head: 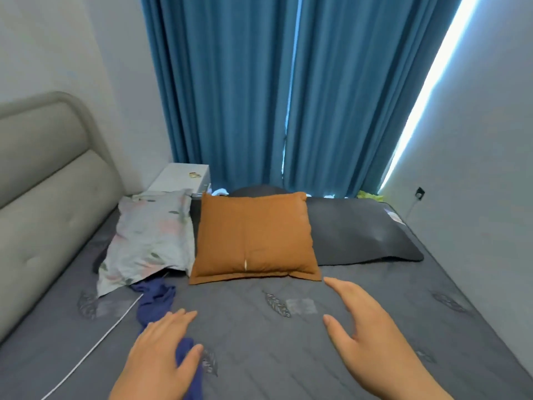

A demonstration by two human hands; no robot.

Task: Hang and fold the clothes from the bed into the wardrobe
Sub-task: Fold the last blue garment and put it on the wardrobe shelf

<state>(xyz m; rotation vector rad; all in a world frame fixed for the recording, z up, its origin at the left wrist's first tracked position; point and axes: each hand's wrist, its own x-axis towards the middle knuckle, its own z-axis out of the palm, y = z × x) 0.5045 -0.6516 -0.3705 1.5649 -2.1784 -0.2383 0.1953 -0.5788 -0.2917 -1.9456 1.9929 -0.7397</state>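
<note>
A dark blue garment (155, 298) lies crumpled on the grey bed (259, 336), running from the floral pillow down under my left hand. My left hand (158, 350) lies over the garment's lower part with fingers straight and thumb spread; the cloth shows between thumb and fingers. My right hand (363, 321) hovers over the bare bedsheet to the right, fingers straight and thumb apart, holding nothing. No wardrobe is in view.
An orange cushion (253, 238) sits mid-bed, a floral pillow (150, 238) to its left, a black pillow (360, 229) to its right. A white cable (95, 345) crosses the sheet at left. Grey headboard (49, 192) left, blue curtains (288, 96) behind, white nightstand (181, 177).
</note>
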